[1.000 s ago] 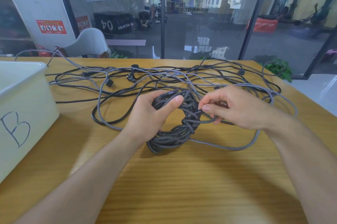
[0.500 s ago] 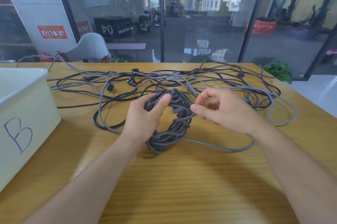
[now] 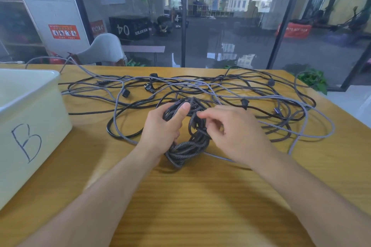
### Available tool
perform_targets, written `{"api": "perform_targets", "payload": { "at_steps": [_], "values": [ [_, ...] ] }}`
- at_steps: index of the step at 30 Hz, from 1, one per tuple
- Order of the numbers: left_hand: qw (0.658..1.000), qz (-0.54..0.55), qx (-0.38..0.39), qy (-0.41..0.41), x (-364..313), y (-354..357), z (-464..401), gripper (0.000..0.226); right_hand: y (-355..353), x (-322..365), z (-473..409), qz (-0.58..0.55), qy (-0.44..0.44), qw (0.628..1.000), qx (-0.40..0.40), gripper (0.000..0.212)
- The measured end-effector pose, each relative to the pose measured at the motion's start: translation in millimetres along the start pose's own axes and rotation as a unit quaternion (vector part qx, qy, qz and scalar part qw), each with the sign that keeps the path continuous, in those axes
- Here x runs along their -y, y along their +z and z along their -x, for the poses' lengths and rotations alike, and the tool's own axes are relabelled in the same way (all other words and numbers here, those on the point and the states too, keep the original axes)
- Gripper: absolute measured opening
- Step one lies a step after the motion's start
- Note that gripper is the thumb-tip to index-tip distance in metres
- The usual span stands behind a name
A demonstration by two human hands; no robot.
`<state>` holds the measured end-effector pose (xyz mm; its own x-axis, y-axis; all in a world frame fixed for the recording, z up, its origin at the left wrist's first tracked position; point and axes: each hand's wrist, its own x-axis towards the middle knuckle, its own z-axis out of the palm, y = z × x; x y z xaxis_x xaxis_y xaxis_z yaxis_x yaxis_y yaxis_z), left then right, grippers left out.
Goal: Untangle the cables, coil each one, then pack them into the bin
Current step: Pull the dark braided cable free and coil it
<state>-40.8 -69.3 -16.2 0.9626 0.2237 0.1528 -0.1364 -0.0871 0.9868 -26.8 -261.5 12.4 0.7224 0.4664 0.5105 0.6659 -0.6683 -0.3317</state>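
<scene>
Fingers of my left hand [image 3: 160, 132] curl round the braided cable coil [image 3: 188, 146], thumb pressed along its top. Just beside them, my right hand [image 3: 239, 136] has its fingertips [image 3: 202, 114] pinching a strand of that coil. Beyond my fingers sprawl the tangled cables [image 3: 200, 88]; well left sits the white bin [image 3: 36, 126] marked B.
</scene>
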Motion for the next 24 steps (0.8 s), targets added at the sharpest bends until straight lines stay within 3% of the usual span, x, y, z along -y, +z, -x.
{"api": "perform_targets", "payload": {
  "at_steps": [4, 6, 8, 12, 17, 20, 22, 24],
  "values": [
    [1.000, 0.006, 0.006, 0.001, -2.5, 0.1, 1.1, 0.045, 3.2, 2.8, 1.5, -0.045, 0.008, 0.998, -0.054, 0.021],
    [1.000, 0.002, 0.015, 0.017, -4.7, 1.4, 3.0, 0.041, 4.8, 3.6, 1.6, -0.031, 0.006, 0.997, -0.076, 0.040],
    [0.999, -0.011, 0.025, 0.035, -7.3, 3.3, 5.1, 0.038, 8.2, 5.6, 1.6, 0.000, -0.005, 0.995, -0.096, 0.045],
    [0.999, -0.015, 0.025, 0.041, -7.9, 3.7, 6.0, 0.038, 15.5, 5.0, 2.1, 0.018, -0.033, 0.992, -0.123, 0.028],
    [0.999, -0.009, 0.029, 0.013, -9.5, 2.4, 6.3, 0.045, 11.5, -7.9, -1.2, -0.018, -0.040, 0.996, -0.081, 0.018],
    [0.999, 0.019, 0.027, -0.012, -9.3, -0.8, 5.3, 0.042, 10.2, -18.6, -2.9, -0.170, 0.012, 0.985, -0.004, 0.018],
    [0.998, 0.049, 0.039, -0.028, -10.0, -3.1, 4.5, 0.054, 6.3, -25.8, -3.7, -0.277, 0.084, 0.957, -0.027, 0.019],
    [0.995, 0.076, 0.054, -0.033, -12.6, -4.9, 4.6, 0.049, 3.8, -37.1, -5.6, -0.327, 0.162, 0.931, -0.035, 0.020]
  ]
}}
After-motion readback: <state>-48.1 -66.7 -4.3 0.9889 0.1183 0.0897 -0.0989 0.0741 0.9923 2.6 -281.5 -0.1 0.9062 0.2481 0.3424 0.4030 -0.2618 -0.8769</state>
